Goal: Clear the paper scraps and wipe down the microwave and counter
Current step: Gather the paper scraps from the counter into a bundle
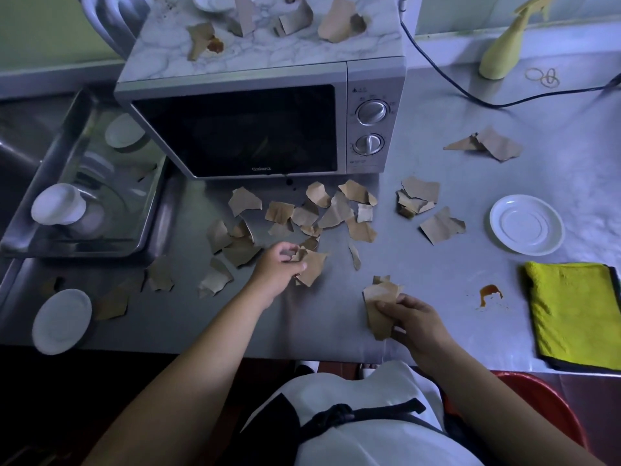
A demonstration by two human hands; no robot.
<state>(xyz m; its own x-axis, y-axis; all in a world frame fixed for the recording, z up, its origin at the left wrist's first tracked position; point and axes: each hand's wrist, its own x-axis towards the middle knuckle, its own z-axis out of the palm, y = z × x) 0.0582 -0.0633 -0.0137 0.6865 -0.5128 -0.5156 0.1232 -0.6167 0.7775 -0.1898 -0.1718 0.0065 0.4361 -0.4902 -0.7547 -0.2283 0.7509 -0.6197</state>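
Observation:
Several torn brown paper scraps (336,210) lie on the steel counter (437,250) in front of the silver microwave (235,129). More scraps (336,21) sit on the microwave's marbled top, one beside a brown stain (215,45). My left hand (279,267) grips a scrap (314,265) near the middle of the counter. My right hand (408,317) holds a bunch of scraps (378,306) near the front edge. A folded yellow cloth (574,314) lies at the right, with a brown spill (489,294) next to it.
A steel tray (20,237) with white cups (60,205) stands left of the microwave. White saucers sit at front left (62,321) and right (526,225). A yellow spray bottle (504,52), rubber bands (544,77) and a black cord (470,95) are at the back right. A red bin (544,408) stands below.

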